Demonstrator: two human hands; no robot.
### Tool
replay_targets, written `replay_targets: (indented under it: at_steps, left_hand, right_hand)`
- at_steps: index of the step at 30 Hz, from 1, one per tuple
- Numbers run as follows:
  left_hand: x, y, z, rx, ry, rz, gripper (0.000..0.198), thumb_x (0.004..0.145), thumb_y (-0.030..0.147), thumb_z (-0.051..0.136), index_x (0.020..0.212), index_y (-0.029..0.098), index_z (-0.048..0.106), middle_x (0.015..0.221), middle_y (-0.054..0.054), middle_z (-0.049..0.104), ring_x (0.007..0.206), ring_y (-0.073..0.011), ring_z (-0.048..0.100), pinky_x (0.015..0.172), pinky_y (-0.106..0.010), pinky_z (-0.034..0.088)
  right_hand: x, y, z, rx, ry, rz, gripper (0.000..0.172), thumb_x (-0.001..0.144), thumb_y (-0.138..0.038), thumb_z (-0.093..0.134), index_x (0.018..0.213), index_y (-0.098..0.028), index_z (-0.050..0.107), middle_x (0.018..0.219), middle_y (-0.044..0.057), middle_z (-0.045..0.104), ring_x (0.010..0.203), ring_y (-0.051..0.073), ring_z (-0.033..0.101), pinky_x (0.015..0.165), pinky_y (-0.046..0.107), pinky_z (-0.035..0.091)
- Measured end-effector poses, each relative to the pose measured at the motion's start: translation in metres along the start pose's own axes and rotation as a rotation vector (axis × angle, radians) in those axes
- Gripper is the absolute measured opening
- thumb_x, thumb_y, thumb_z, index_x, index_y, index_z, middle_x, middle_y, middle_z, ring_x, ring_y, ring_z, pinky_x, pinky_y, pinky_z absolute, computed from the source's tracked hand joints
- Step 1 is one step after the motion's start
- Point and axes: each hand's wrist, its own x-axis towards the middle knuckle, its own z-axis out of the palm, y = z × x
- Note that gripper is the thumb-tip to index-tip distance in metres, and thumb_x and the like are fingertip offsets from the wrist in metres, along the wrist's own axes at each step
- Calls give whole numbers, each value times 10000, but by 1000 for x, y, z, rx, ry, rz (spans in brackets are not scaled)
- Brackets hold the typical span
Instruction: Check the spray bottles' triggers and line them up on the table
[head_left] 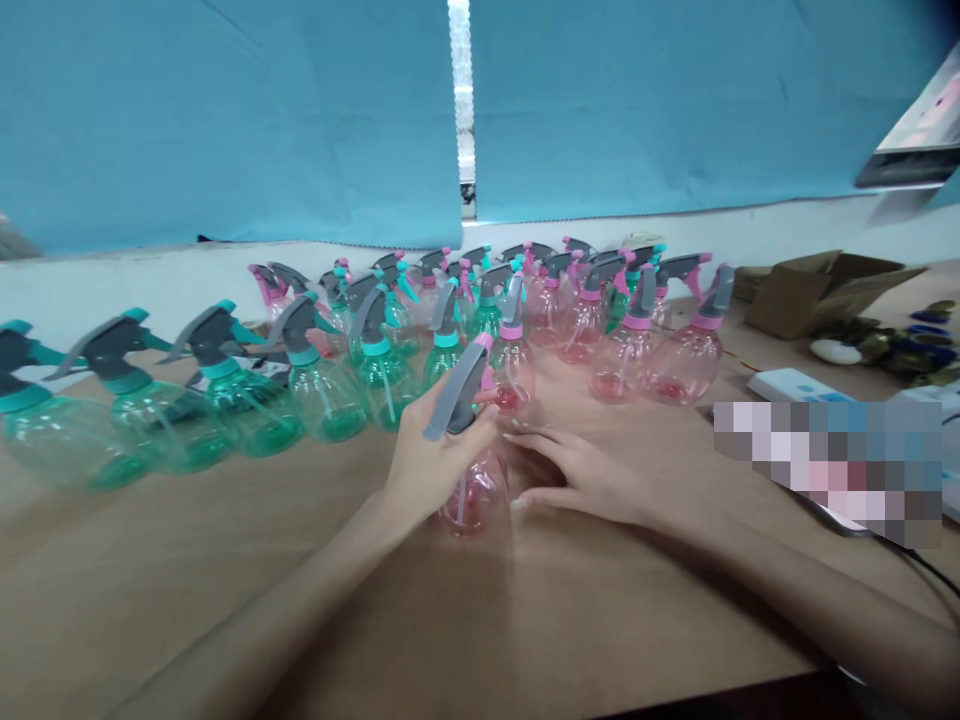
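Observation:
A clear pink spray bottle (474,500) with a grey and pink spray head stands upright on the brown table, close in front of me. My left hand (431,445) is wrapped round its neck, just under the spray head. To the right of the bottle is my right hand (581,470), fingers apart and fingertips near the bottle's side, with nothing held in it. Just behind my hands stands another pink bottle (512,375). A row of green bottles (326,395) with grey and turquoise heads runs off to the left.
More pink bottles (686,360) stand at the back right, with several others behind. An open cardboard box (817,295), a white power strip (795,390) and a blurred-out device (832,470) lie at the right. Behind the table hangs a blue curtain (300,120).

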Motion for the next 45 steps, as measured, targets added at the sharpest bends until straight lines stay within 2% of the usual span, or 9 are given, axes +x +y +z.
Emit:
replay_targets:
  at_steps: [5, 9, 13, 21, 26, 32, 37, 41, 45]
  left_hand:
    - [0, -2, 0, -9, 1, -10, 325, 803, 260, 571, 1125, 217, 591, 906, -29, 685, 783, -176, 634, 710, -317, 516]
    - [-1, -6, 0, -11, 14, -14, 296, 782, 232, 586, 1078, 218, 589, 940, -32, 680, 812, -184, 641, 744, -341, 517]
    - [-6, -6, -2, -1, -40, -22, 339, 783, 213, 578, 1121, 229, 551, 986, -39, 673, 866, -200, 636, 802, -380, 506]
    - [-13, -3, -6, 25, -115, -42, 280, 798, 231, 570, 1077, 204, 575, 1043, -57, 673, 980, -231, 625, 889, -430, 478]
    - [-16, -10, -8, 7, -200, -62, 295, 798, 305, 605, 1069, 197, 561, 1077, -70, 673, 1007, -248, 630, 873, -441, 491]
    - [-19, -12, -7, -16, -254, -26, 365, 826, 398, 588, 1143, 224, 537, 1176, -76, 633, 1069, -251, 600, 920, -442, 460]
    - [-31, -29, -13, 162, -353, 76, 519, 842, 456, 549, 1299, 243, 428, 1320, -86, 524, 1202, -263, 489, 1004, -449, 389]
    - [-39, -48, -17, 381, -400, 101, 493, 884, 419, 480, 1326, 217, 397, 1273, -99, 540, 1165, -255, 500, 997, -451, 390]
    - [-38, -59, -14, 586, -394, 202, 398, 894, 312, 450, 1270, 180, 453, 1282, -125, 518, 1188, -279, 471, 995, -473, 388]
  right_hand:
    - [-2, -23, -7, 111, 21, 30, 822, 708, -620, 642, 1384, -255, 349, 1345, 108, 504, 1201, 317, 492, 967, 501, 413]
    - [1, -48, -8, 212, 65, 50, 797, 688, -591, 675, 1351, -268, 374, 1257, 88, 566, 1114, 317, 553, 894, 492, 458]
    - [10, -66, -4, 305, 116, 45, 713, 705, -521, 702, 1295, -246, 412, 1218, 85, 576, 1079, 290, 566, 862, 449, 481]
    - [23, -78, 20, 379, 272, 36, 625, 662, -494, 749, 1155, -211, 491, 1128, 82, 582, 1011, 261, 580, 829, 420, 504]
    - [25, -79, 20, 417, 255, 68, 655, 669, -470, 748, 1205, -234, 456, 1146, 83, 577, 994, 270, 598, 809, 441, 515]
    - [17, -75, 22, 477, 292, 79, 697, 685, -414, 752, 1246, -235, 377, 1217, 97, 544, 1076, 269, 574, 877, 437, 500]
    - [-4, -45, 18, 321, 365, 203, 747, 702, -461, 726, 1274, -244, 298, 1290, 132, 496, 1174, 313, 507, 915, 481, 468]
    - [-21, -15, -1, 201, 429, 320, 787, 672, -521, 724, 1276, -233, 310, 1285, 140, 506, 1169, 349, 502, 910, 510, 451]
    - [-27, -7, -26, 4, 434, 377, 731, 671, -568, 691, 1244, -232, 386, 1163, 133, 585, 1059, 376, 563, 837, 520, 467]
